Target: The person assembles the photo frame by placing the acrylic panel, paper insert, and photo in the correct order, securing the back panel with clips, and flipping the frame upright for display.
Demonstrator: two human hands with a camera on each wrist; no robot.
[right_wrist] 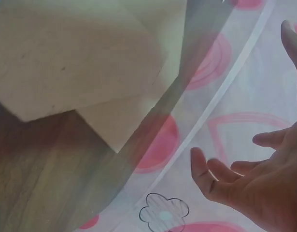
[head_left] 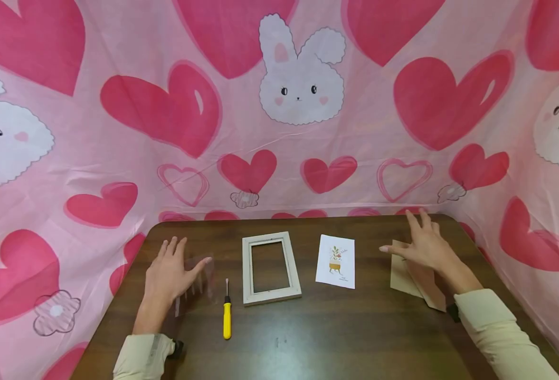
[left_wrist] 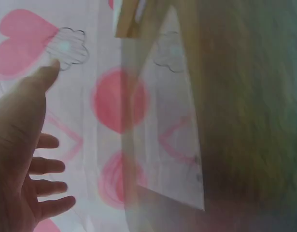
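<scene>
My left hand (head_left: 167,272) hovers at the left of the table with its fingers spread, holding nothing. Beneath it lies a clear, shiny sheet (head_left: 208,282), partly covered by the hand; the left wrist view shows the pink pattern reflected in this sheet (left_wrist: 175,140). On the other side, my right hand (head_left: 428,248) is also spread and holds nothing, above brown backing boards (head_left: 405,279). The boards (right_wrist: 80,63) overlap at an angle in the right wrist view. A yellow-handled screwdriver (head_left: 227,319) lies to the right of the left hand, beside a whitish picture frame (head_left: 272,297).
Between the frame and the boards lies a white card (head_left: 325,264) printed with a potted plant. All of these are on a dark brown wooden table (head_left: 336,332). Pink cloth (head_left: 298,142) with hearts and rabbits hangs behind it and along both sides.
</scene>
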